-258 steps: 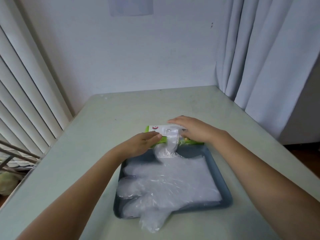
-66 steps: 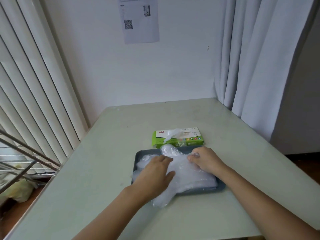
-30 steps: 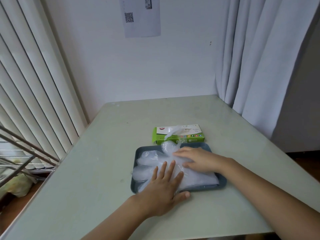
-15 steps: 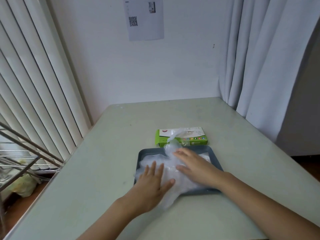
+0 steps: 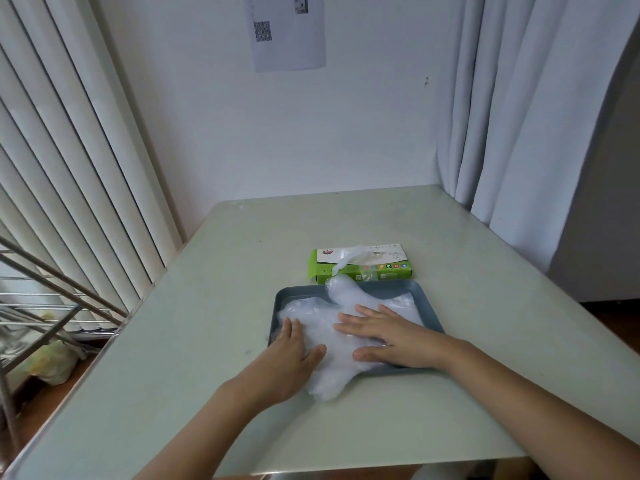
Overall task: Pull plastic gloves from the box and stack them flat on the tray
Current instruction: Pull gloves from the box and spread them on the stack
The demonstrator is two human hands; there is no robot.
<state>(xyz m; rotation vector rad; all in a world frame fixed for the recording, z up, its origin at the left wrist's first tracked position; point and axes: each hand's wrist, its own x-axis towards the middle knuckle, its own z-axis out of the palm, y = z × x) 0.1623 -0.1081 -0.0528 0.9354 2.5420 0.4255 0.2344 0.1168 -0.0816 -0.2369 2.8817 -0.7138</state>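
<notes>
**Both hands flat on the glove stack**

My left hand (image 5: 289,355) is open, fingers straight and close together. The palm is over the near-left corner of the grey-blue rectangular tray (image 5: 301,289) and the fingers press the left side of the stack of clear plastic gloves (image 5: 341,362).

My right hand (image 5: 388,336) is open too, fingers spread and pointing left, flat on the right half of the stack. Neither hand is gripping anything.

The stack lies in the tray, crumpled rather than fully flat. One part overhangs the near rim onto the pale green bench (image 5: 214,306). One puffed-up glove finger reaches to the far rim.

The green-and-white cardboard glove box (image 5: 391,271) lies flat just behind the tray's far edge, touching or nearly touching it; I can't tell which. The next clear glove (image 5: 349,255) pokes out of its top slot.

Around the bench: white vertical blinds (image 5: 69,168) on the left, a pale curtain (image 5: 519,116) on the right, and a paper sheet with a QR code (image 5: 287,32) on the wall.
</notes>
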